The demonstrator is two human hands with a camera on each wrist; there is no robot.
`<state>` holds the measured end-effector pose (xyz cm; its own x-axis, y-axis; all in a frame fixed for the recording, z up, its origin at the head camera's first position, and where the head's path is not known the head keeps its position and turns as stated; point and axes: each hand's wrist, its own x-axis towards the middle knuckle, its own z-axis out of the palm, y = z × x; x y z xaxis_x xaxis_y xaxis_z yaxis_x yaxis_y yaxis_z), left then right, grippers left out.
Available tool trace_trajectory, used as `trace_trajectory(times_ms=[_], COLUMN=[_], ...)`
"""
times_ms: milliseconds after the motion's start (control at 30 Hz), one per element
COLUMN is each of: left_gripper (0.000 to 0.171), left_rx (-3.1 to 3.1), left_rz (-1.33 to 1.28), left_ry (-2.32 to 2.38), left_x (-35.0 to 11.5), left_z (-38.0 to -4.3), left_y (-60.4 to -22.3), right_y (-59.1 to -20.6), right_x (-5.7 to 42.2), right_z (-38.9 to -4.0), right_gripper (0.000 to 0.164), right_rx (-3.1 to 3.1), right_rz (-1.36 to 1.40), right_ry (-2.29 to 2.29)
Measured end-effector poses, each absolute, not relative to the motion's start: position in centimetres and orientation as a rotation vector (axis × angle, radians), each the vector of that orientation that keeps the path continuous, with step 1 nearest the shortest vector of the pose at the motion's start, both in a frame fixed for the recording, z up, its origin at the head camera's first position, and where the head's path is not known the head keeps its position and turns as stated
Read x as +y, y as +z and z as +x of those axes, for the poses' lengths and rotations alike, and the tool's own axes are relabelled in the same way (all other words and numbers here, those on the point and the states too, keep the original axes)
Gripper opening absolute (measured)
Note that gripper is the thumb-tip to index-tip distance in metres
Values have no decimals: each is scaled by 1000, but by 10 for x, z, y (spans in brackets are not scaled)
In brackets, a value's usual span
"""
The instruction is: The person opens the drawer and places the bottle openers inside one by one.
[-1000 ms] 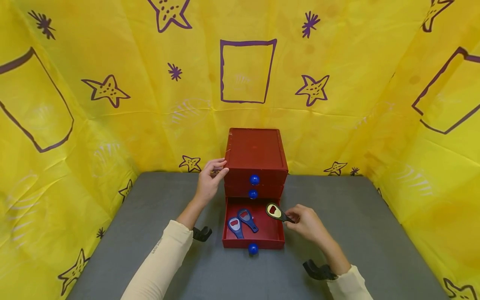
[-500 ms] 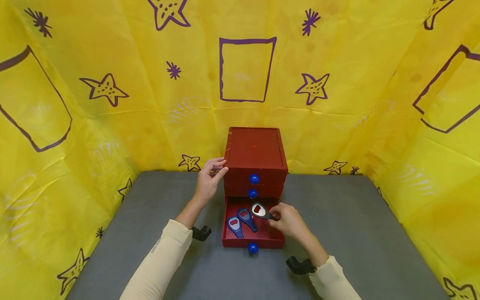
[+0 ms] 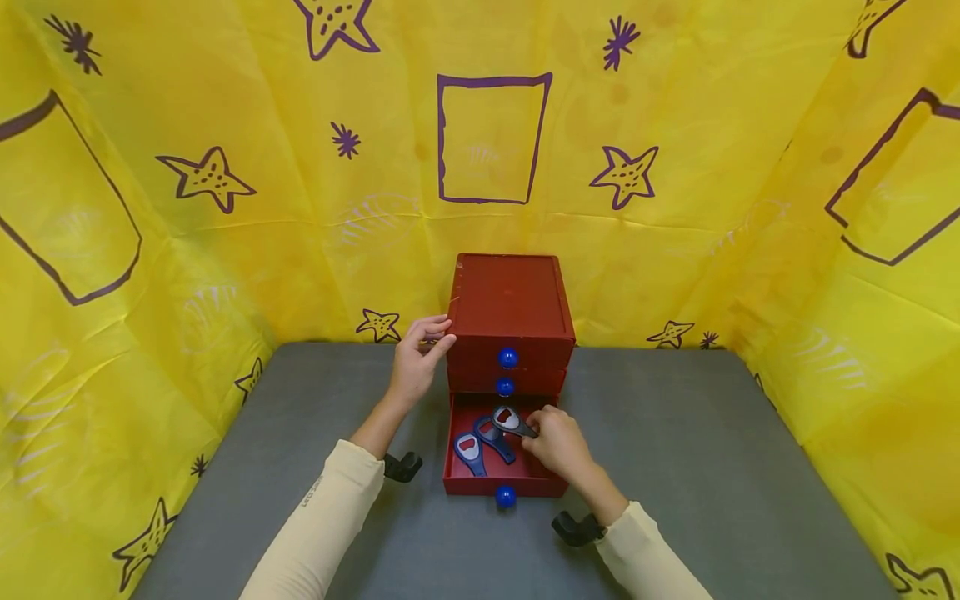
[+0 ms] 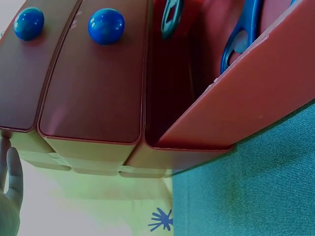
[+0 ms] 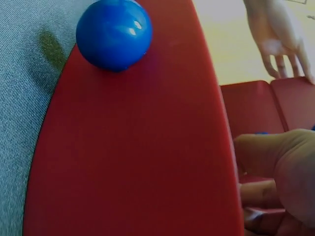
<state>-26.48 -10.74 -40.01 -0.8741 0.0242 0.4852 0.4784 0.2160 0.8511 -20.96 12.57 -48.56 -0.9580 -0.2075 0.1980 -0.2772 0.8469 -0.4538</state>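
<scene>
A red cabinet (image 3: 510,296) with blue knobs has its bottom drawer (image 3: 525,486) pulled out. My right hand (image 3: 558,440) pinches the handle end of a black bottle opener (image 3: 510,419) with a pale face, over the drawer. The opener's head overlaps a blue bottle opener (image 3: 491,433) in the head view. Left of that lies another blue bottle opener (image 3: 469,452) with a lighter face. Fairly straight fingers of my left hand (image 3: 416,362) touch the cabinet's upper left side, thumb near the front edge. In the right wrist view, the drawer front (image 5: 142,142) hides part of the right fingers.
Two upper drawers with blue knobs (image 3: 508,358) are closed. The cabinet stands on a grey table (image 3: 660,433), close to a yellow patterned cloth (image 3: 495,142) that rises behind and at both sides. Black wrist mounts (image 3: 577,528) stick out below the sleeves.
My right hand has moved left, bringing the black bottle opener from the drawer's right side over beside the blue ones. The left hand has stayed at the cabinet.
</scene>
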Motion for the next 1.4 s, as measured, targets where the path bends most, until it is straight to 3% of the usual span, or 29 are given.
trace_trajectory(times_ms=[900,1400], left_gripper=[27,27], left_rx=[-2147,-2133], left_rz=[-458,-465], left_ry=[-1700,-1694], left_x=[-107,-107], left_z=[-264,-264], left_y=[-400,-400], right_y=[-498,-474], right_x=[101,117], right_z=[-212,-199], right_gripper=[10,19], right_rx=[-2951,-2983], right_rz=[192,202], right_ry=[383,716])
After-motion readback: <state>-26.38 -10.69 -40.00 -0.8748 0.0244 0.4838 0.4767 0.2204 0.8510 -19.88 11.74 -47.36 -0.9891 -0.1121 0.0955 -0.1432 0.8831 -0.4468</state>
